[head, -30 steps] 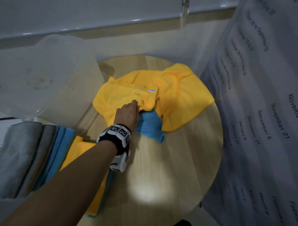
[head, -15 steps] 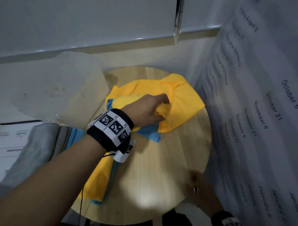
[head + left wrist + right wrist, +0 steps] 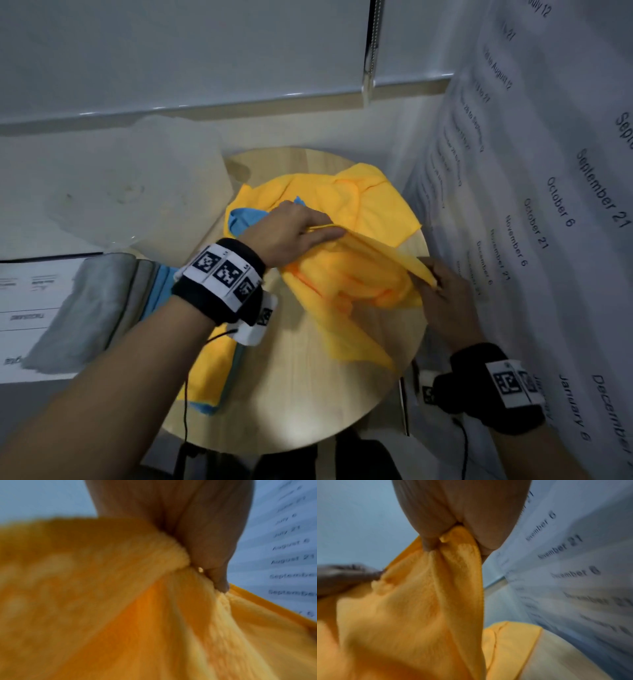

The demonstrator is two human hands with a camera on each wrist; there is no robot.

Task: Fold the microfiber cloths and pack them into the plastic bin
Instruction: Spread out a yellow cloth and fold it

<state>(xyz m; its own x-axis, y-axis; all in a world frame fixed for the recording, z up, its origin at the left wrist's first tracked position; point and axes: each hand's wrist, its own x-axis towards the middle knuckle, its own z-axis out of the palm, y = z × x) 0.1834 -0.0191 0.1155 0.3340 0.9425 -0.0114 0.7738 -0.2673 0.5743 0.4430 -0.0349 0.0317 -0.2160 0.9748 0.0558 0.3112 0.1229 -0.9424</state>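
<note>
Orange-yellow microfiber cloth (image 3: 356, 274) was off the pile and hanging over the round light-wood table (image 3: 308, 394), top edge stretched near-taut between your hands, rest sagging in loose folds onto the wood. You held it by that edge, I'd judge, so the slack could drop out and give a straight line to fold on.

Your left hand (image 3: 291, 233) pinched the left end of the edge, thumb against fingers; the left wrist view showed fabric bunched up in the grip. Your right hand (image 3: 442, 291) pinched the far end, thumb and finger closed on a small tuck of cloth (image 3: 450, 536). Neither hand was spread.

Under and behind it: a second crumpled yellow cloth (image 3: 370, 202) at the table's far side, with a light-blue cloth (image 3: 245, 217) poking out beside your left wrist. Both unfolded, so plenty left to do.

At the table's left edge lay a stack of flat yellow and blue cloths (image 3: 209, 373). Left of that, grey and blue folded cloths stood on edge in a row (image 3: 102, 301); can't tell from this view if that's the plastic bin. A translucent plastic sheet-like piece (image 3: 137, 192) sat behind, possibly a lid.

White printed sheet with month dates (image 3: 548, 240) hung close on your right, little elbow room there.
</note>
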